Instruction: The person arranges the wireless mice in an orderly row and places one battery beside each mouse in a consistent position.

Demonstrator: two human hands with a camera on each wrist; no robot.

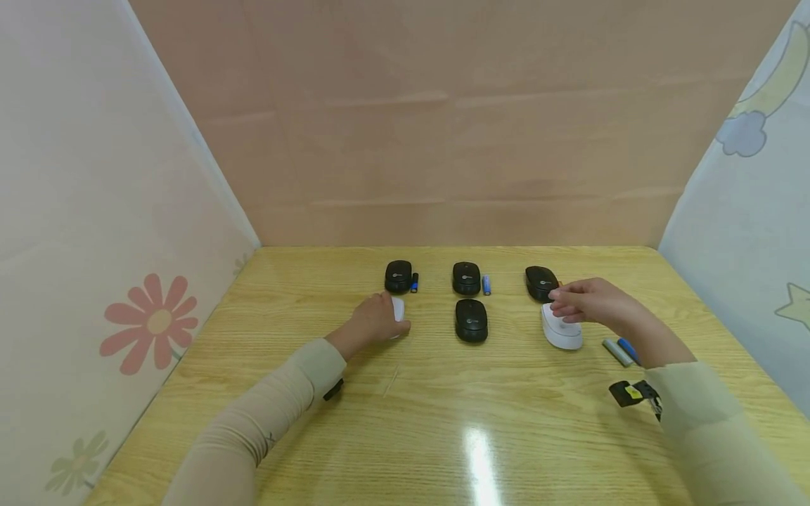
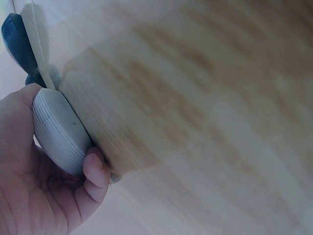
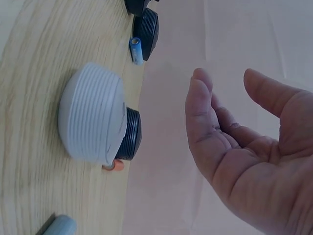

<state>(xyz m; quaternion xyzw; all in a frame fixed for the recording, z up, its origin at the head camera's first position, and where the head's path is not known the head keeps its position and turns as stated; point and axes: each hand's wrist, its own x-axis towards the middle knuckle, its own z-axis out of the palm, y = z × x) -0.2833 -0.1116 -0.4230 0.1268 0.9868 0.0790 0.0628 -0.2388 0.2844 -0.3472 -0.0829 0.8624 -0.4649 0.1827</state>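
Note:
My left hand [image 1: 373,320] grips a white computer mouse [image 1: 398,309] by its sides on the left part of the table. In the left wrist view the ribbed side of that mouse [image 2: 61,129] shows between thumb and fingers, low at the wooden surface; much of it is covered in the head view. Over a second white mouse [image 1: 562,337] at the right hovers my right hand [image 1: 598,303], fingers loosely bent and thumb apart. The right wrist view shows nothing in that hand [image 3: 244,152], and the white mouse [image 3: 93,117] stands on the table apart from it.
Black mice stand at the back left [image 1: 398,276], back middle [image 1: 466,278], centre [image 1: 471,320] and back right [image 1: 541,282]. Beside them are a dark-blue battery [image 1: 414,283], a light-blue battery [image 1: 486,284] and an orange battery [image 3: 116,165]. Grey [image 1: 617,352] and blue [image 1: 627,349] batteries lie near my right wrist.

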